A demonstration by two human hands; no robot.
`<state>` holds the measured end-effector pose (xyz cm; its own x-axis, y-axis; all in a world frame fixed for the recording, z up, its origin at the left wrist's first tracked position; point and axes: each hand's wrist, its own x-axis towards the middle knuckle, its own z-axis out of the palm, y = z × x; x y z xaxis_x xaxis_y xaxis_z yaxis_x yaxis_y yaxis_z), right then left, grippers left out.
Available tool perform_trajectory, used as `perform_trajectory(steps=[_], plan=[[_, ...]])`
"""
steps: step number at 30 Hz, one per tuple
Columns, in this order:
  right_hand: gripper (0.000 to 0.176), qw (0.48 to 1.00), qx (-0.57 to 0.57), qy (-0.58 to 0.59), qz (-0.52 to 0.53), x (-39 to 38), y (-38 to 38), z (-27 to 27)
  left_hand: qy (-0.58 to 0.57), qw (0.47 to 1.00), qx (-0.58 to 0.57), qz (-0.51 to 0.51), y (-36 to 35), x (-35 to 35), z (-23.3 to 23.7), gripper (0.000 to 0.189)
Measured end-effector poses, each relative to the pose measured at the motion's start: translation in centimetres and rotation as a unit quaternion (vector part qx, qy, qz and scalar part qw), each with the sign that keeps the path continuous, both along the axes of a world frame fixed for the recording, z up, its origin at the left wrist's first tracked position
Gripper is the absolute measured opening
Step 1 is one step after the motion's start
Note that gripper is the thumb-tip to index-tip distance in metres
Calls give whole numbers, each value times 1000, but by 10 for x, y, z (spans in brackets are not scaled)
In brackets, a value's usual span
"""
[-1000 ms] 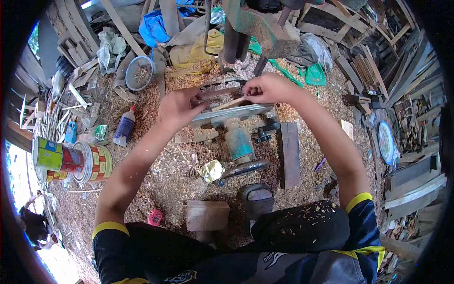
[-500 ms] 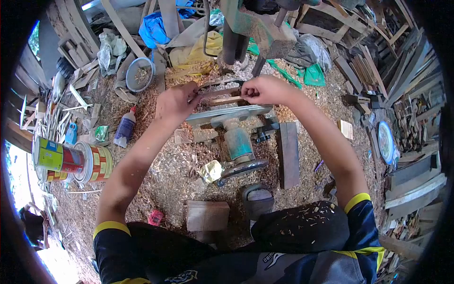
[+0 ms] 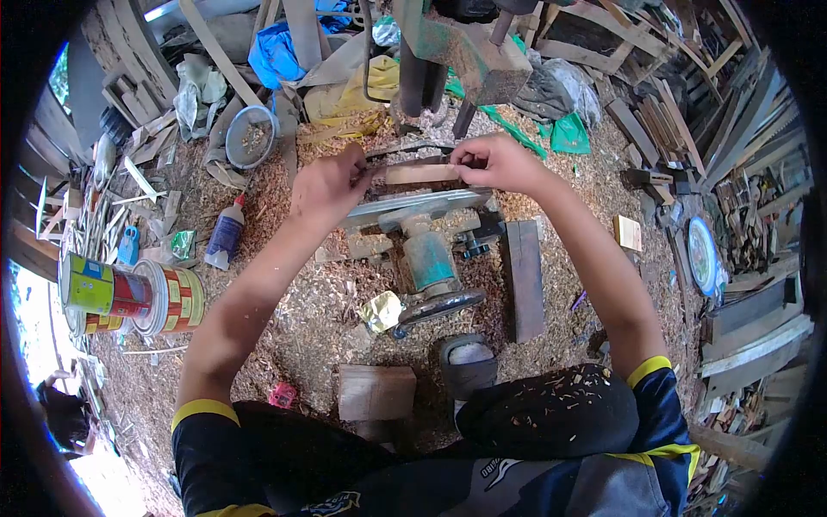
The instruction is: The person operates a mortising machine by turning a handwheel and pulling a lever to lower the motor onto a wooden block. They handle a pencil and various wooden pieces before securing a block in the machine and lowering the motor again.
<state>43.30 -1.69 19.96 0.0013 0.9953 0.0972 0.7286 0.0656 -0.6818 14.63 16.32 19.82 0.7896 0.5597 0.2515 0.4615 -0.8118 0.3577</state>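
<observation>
A thin wooden strip with a pale face spans the space between my hands. Its left end is at the closed fingers of my left hand, while my right hand pinches the other end. A darker narrow edge and a thin dark curved line show just behind the strip; I cannot make out whether they belong to it. Below my hands is the flat metal table of a machine, on a green post with a handwheel. The machine's worn green head hangs beyond my hands.
Wood shavings cover the ground. A dark plank and a wood block lie near my feet. At left are a glue bottle, paint cans and a bucket. Scrap wood is piled at right. Another person is at far left.
The wooden strip has turned, so more of its pale face shows. My right hand's fingers have shifted along its end, and my left hand has rolled slightly.
</observation>
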Motion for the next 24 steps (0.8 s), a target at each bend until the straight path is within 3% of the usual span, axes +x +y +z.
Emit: perform_trajectory(steps=[3,5,7,10,15,17,21,24], plan=[[15,999,-6,-51,5,0,0,-1,-29,999,-6,-19,-1,-3,7,27],[15,1000,-14,15,4,-4,0,-2,-10,1000,-19,-17,0,-3,11,27],[15,1000,8,10,8,-8,1,0,7,999,-33,-15,2,-4,10,27],[16,999,52,-12,6,-16,2,8,-74,992,15,-98,2,-8,3,25],[16,996,90,12,-23,-12,0,6,-10,997,-12,-73,-2,-11,7,27],[13,996,11,75,-44,-10,-4,5,4,998,-26,-61,-5,-13,15,27],[12,995,43,91,-30,2,-9,-16,-23,996,-13,-85,-4,-18,8,27],[13,990,-8,137,-26,4,-11,-20,-48,992,-4,-118,-5,-23,4,28]])
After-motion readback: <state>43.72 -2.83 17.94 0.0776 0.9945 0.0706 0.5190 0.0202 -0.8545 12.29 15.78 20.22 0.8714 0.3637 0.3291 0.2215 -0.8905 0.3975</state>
